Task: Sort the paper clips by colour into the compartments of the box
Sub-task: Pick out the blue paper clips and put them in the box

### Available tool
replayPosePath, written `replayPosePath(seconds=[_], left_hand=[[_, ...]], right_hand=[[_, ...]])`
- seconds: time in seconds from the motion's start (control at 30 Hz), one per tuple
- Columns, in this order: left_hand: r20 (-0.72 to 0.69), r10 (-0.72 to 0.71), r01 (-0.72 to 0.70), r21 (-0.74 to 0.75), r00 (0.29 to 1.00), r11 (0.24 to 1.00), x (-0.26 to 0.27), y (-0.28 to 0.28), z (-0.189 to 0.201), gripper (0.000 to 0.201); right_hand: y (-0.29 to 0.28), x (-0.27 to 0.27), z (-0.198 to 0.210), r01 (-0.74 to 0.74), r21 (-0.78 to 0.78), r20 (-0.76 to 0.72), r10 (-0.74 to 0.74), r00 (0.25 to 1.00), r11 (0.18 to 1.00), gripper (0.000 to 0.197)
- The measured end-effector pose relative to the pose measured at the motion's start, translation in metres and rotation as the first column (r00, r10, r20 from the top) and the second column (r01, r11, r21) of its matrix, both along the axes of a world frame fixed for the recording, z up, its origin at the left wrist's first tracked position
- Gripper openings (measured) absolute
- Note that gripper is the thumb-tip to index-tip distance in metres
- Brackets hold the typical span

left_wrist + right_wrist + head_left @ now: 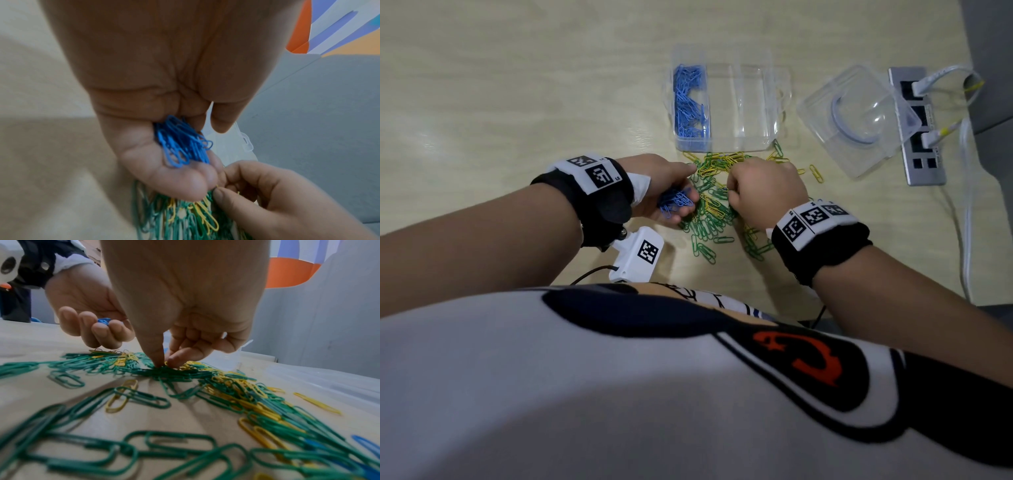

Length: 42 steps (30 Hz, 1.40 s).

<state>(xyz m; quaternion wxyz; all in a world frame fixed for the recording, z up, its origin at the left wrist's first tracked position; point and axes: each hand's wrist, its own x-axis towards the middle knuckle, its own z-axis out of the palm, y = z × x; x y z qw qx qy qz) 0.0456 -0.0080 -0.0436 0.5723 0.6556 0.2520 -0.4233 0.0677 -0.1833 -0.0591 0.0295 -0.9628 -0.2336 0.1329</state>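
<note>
Blue clips (180, 142) cupped in left grip (664, 192) (right grip (763, 192) pinching into pile (164, 369))

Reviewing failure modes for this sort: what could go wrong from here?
1. The left hand cups a loose bunch of blue clips over the pile; some could slip back in.
2. The right hand pinches into tangled green and yellow clips, so its grip may lift both colours.

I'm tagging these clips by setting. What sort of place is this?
Probably an office desk: a pale wood-look tabletop, a built-in socket strip with cables plugged in, and grey partition panels behind.
</note>
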Motion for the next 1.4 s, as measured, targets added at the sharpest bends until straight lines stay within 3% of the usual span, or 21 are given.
replayPosePath(seconds=[0.23, 0.53, 0.8, 1.03, 1.4], left_hand=[[-0.001, -0.006, 0.006, -0.012, 1.000, 1.000, -0.001, 0.000, 0.000, 0.050], [0.012, 0.006, -0.006, -0.020, 1.000, 1.000, 0.000, -0.005, 0.001, 0.049], [0.017, 0.070, -0.069, -0.040, 0.997, 0.997, 0.003, -0.013, 0.000, 0.060], [0.024, 0.093, -0.091, -0.063, 0.995, 0.994, 0.005, -0.012, 0.002, 0.061], [0.036, 0.086, -0.084, -0.049, 0.996, 0.995, 0.004, -0.013, 0.003, 0.050]], right_hand=[[-0.010, 0.004, 0.007, 0.120, 0.090, -0.085, -0.113, 0.990, 0.989, 0.015], [-0.016, 0.005, 0.005, 0.181, 0.204, -0.181, -0.145, 0.973, 0.962, 0.015], [-0.001, -0.009, 0.020, 0.250, 0.506, -0.284, -0.114, 0.952, 0.826, 0.003], [0.000, -0.008, 0.026, 0.250, 0.509, -0.273, -0.121, 0.954, 0.824, 0.006], [-0.001, -0.005, 0.024, 0.173, 0.537, -0.287, -0.014, 0.958, 0.826, 0.017]])
